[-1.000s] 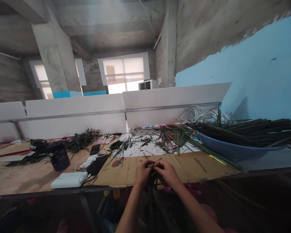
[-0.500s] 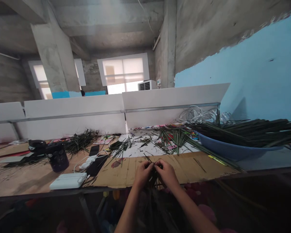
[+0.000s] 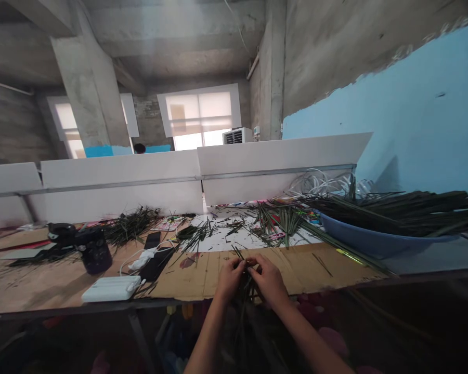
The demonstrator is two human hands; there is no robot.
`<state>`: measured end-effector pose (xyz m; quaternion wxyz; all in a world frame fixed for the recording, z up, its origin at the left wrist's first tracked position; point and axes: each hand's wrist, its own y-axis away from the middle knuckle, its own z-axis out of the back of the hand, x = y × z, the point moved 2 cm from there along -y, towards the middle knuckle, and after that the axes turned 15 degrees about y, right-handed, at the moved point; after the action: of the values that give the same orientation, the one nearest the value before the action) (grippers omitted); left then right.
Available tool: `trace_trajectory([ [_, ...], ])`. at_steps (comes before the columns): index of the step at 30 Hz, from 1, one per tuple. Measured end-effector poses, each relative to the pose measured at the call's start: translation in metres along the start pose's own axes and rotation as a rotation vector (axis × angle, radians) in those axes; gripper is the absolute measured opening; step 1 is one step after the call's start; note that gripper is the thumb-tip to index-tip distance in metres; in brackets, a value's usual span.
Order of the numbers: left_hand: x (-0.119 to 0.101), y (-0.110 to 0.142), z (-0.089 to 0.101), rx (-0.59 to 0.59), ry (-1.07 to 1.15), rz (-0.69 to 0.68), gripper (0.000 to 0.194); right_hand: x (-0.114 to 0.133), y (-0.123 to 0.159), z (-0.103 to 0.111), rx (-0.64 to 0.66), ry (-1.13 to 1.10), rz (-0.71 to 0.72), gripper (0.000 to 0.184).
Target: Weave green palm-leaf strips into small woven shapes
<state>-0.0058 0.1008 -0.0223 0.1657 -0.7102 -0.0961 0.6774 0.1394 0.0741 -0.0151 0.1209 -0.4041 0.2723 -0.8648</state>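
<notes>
My left hand [image 3: 229, 279] and my right hand [image 3: 269, 280] meet at the near edge of the table, fingers pinched together around thin dark green leaf strips [image 3: 246, 283]. The strips hang down from my fingers below the table edge, and a short tip sticks up between my thumbs. Both hands hover over a sheet of brown cardboard [image 3: 300, 270] laid on the tabletop.
A blue basin [image 3: 366, 240] heaped with long green leaves stands at the right. Cut leaf scraps [image 3: 273, 221] litter the middle. To the left lie a white power bank [image 3: 111, 289], a black phone [image 3: 155, 263] and a dark cup [image 3: 95, 254]. White partitions [image 3: 140, 182] line the back.
My hands stay in the same spot and keep working the strips; the fingers have shifted slightly and a strip tip now sticks up between them.
</notes>
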Motion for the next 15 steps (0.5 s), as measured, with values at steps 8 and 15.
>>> trace_trajectory([
  [8, 0.006, 0.001, -0.001, 0.006, 0.06, 0.01, 0.021, -0.008, -0.009, 0.0, 0.013, 0.006, -0.113, 0.014],
  [15, 0.011, -0.001, -0.001, -0.054, 0.047, -0.076, 0.011, -0.012, -0.012, -0.001, 0.038, -0.061, -0.161, 0.014],
])
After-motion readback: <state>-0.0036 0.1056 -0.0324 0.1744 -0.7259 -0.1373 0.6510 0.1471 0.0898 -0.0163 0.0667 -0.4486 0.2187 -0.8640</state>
